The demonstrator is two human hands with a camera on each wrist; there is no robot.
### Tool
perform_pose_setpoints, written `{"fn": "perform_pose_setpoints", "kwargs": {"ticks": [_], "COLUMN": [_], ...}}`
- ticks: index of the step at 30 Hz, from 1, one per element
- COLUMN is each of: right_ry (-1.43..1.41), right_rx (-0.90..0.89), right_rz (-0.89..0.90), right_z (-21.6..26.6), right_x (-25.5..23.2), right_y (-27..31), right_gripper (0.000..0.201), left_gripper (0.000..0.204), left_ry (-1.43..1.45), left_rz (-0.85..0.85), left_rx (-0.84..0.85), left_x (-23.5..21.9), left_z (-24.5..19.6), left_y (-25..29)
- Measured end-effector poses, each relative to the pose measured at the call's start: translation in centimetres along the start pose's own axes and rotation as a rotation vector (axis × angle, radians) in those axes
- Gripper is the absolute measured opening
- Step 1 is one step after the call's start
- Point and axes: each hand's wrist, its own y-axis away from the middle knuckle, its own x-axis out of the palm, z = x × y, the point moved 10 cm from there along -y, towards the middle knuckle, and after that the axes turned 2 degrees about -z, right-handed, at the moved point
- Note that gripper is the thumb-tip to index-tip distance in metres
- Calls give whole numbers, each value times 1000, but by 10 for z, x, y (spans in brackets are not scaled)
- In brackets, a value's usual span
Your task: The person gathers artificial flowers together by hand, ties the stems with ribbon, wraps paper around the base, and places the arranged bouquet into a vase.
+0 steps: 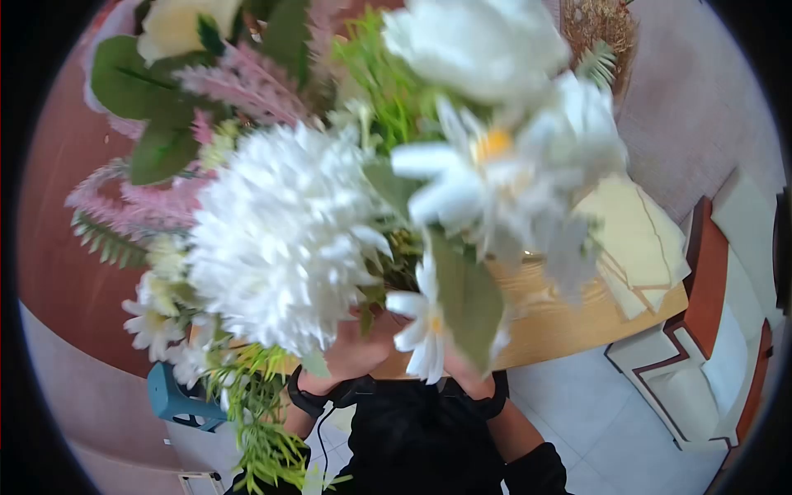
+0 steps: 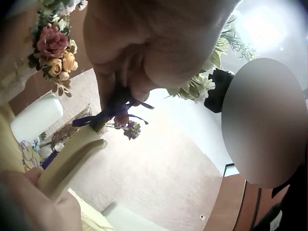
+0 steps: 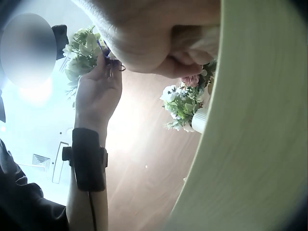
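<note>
In the head view a large bouquet [image 1: 330, 206] of artificial white blooms, daisies, pink sprays and green fronds is held up close to the camera and fills most of the frame, hiding much of what lies behind; the left hand [image 1: 351, 355] is closed around the gathered stems from below, and the right hand [image 1: 466, 375] sits just beside it under a leaf, its fingers mostly hidden. Behind the flowers lie a wooden surface [image 1: 569, 322] with folded cream wrapping paper [image 1: 639, 243] on it, a white and red-brown sofa [image 1: 709, 330] to the right and a teal stool [image 1: 173, 400] lower left. From the left wrist, the fingers [image 2: 144, 72] pinch the stems where a dark blue ribbon [image 2: 113, 110] is tied, probably to keep the bunch together; a second arrangement of pink and yellow roses [image 2: 53, 53] stands further off. From the right wrist, the left hand [image 3: 98, 91] with its black wrist strap [image 3: 87, 159] is seen holding the stems, while the right hand's fingers [image 3: 154, 48] curl at the same bundle beside a pale green band [image 3: 250, 134] that blocks the right side; exactly what they grip I cannot tell.
</note>
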Motion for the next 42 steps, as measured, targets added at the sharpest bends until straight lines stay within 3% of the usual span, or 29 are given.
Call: {"fn": "perform_pose_setpoints", "kwargs": {"ticks": [2, 3, 4, 8, 10, 11, 12, 14, 15, 16, 18, 20, 21, 22, 24, 25, 26, 28, 29, 30, 32, 33, 35, 36, 38, 40, 41, 42], "right_ry": [-66, 42, 57, 129, 157, 215, 221, 42, -88, -78, 222, 153, 99, 45, 21, -17, -10, 182, 190, 143, 101, 128, 162, 47, -65, 635, 636, 467], "right_rx": [42, 130, 124, -9, -75, -222, -229, 89, 404, 399, 234, 265, 324, 383, 407, 431, 429, 239, 237, 238, 242, 342, 441, 504, 573, -233, -228, -112], "right_rz": [-40, 82, 80, 41, 29, 6, 19, -31, 105, 116, 110, 126, 152, 177, 111, 40, 47, 125, 131, 124, 118, 96, 76, 119, 160, 159, 160, 225], "right_z": [7, -25, -27, -15, -12, -43, -31, -15, -35, -39, -40, -28, -26, -27, -61, -75, -63, -20, -17, -14, -7, -10, -24, -44, -66, -12, -30, -64], "right_x": [-6, 8, 6, 2, 1, 9, 10, 3, 14, 15, 12, 10, 11, 12, 13, 9, 8, 10, 9, 8, 9, 8, 3, 7, 13, 23, 23, 24], "right_y": [-6, 6, 6, 5, 7, 20, 16, 1, 7, 9, 9, 6, 5, 6, 18, 23, 18, 0, -3, -4, -6, -5, 1, 11, 21, 14, 22, 33], "right_gripper": [22, 34, 34, 23, 19, 11, 11, 7, 38, 38, 34, 33, 33, 32, 31, 29, 29, 20, 20, 17, 14, 15, 15, 18, 22, 30, 30, 31], "left_gripper": [36, 36, 36, 35, 34, 34, 34, 33, 33, 33, 32, 32, 33, 33, 33, 27, 27, 23, 18, 18, 15, 15, 14, 14, 18, 22, 22, 22], "left_ry": [65, 99, 136, 285, 355, 388, 423, 493, 527, 562, 629, 696, 634, 648, 29, -74, -68, 426, 472, 481, 1413, 1420, 615, 201, 184, 222, 53, 54], "left_rz": [28, 45, 64, 123, 147, 157, 165, 179, 186, 193, 213, 240, 344, 338, 299, 86, 79, 497, 275, 273, 369, 369, 381, 365, 422, 342, 239, 244], "left_rx": [16, 25, 33, 48, 53, 55, 57, 60, 63, 66, 74, 78, 202, 199, 537, 668, 665, 181, 293, 292, -203, -205, 241, 438, 336, 467, 644, 642], "left_x": [8, 5, -2, -23, -12, -5, -5, 8, 15, 18, 23, 33, 38, 37, 35, 27, 15, 21, 18, 23, 44, 43, 29, 29, 36, 40, 44, 50], "left_z": [1, 8, 17, 58, 47, 44, 51, 56, 57, 58, 62, 69, 59, 53, 13, 37, 26, 36, 29, 33, 62, 62, 32, 18, 23, 22, 24, 36], "left_y": [-8, -5, -1, 11, -24, -34, -30, -30, -30, -36, -42, -42, -34, -32, -23, -17, -12, -10, -15, -17, -19, -20, -22, -17, -15, -10, -6, -4]}}
